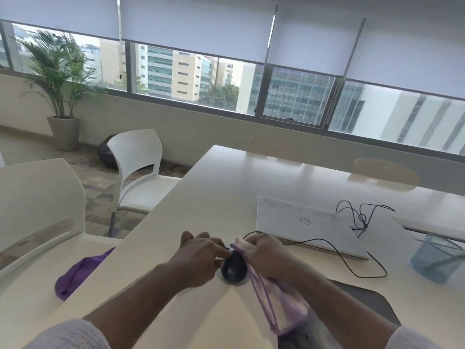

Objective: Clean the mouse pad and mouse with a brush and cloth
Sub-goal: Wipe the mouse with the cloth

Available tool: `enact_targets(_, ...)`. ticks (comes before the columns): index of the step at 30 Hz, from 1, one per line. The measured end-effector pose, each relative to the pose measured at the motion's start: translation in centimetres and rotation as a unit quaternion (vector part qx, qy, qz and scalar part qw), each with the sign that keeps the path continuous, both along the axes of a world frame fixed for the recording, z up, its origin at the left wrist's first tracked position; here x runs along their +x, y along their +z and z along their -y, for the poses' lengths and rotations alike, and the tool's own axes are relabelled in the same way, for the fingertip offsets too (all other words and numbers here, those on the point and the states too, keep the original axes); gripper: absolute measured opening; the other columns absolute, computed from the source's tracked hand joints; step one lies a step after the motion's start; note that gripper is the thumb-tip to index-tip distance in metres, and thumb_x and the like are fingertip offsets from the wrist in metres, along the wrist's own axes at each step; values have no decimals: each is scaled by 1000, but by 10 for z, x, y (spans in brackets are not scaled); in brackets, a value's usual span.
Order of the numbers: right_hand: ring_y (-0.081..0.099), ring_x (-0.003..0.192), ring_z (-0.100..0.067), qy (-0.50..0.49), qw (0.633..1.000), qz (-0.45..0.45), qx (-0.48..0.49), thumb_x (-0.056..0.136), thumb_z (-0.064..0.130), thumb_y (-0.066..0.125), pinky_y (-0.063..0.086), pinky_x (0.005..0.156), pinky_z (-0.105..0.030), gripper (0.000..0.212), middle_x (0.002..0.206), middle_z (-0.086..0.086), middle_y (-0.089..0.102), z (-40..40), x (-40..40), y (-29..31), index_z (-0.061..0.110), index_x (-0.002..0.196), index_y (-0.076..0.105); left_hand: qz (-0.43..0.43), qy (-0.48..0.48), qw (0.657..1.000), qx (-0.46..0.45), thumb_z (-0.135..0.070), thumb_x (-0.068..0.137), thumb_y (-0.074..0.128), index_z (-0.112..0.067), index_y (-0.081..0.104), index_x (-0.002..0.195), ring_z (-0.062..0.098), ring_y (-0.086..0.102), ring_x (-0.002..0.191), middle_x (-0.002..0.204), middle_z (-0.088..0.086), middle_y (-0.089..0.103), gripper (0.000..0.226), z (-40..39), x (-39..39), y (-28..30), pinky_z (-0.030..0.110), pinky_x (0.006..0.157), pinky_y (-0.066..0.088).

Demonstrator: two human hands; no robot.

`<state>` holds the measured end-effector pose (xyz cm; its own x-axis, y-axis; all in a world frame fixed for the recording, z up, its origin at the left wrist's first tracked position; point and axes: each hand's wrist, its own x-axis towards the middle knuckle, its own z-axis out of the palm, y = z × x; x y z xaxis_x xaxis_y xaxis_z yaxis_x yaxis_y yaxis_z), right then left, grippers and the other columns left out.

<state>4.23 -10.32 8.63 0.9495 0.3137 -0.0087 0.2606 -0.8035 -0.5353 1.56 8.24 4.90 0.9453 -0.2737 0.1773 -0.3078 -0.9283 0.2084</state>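
A black wired mouse (233,269) sits on the white table (201,197) between my hands. My left hand (201,253) grips its left side with the fingers curled onto it. Pressed against the mouse's right and top is a white cloth with purple stripes (281,303), held in my right hand (266,255); the cloth trails back under my right forearm. The dark grey mouse pad (367,298) lies to the right, partly hidden by my right arm. The mouse's black cable (352,268) loops across the table. No brush is in view.
A closed white laptop (307,225) lies behind my hands with a tangled black cord (362,215) beyond it. A blue mesh pen holder (435,258) stands at the right. A purple cloth (78,275) lies on the white chair (37,202) at my left.
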Motion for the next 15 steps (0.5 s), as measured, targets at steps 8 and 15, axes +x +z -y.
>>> enact_targets(8,38,52,-10,19,989,-142,27,80,51,69,30,51,-26,42,54,7,45,25,-30,19,14,61,63,-42,-15,999,-20,-24,100,49,-48,54,132,4,38,117,130,-27,52,40,-5,2,2,36,88,24)
enact_targets(15,60,53,1,-64,974,-112,184,95,47,56,48,57,-18,39,86,6,76,5,7,12,15,92,77,-53,-16,998,-3,4,86,40,-46,47,141,6,37,116,137,-28,47,74,-5,-1,3,37,88,26)
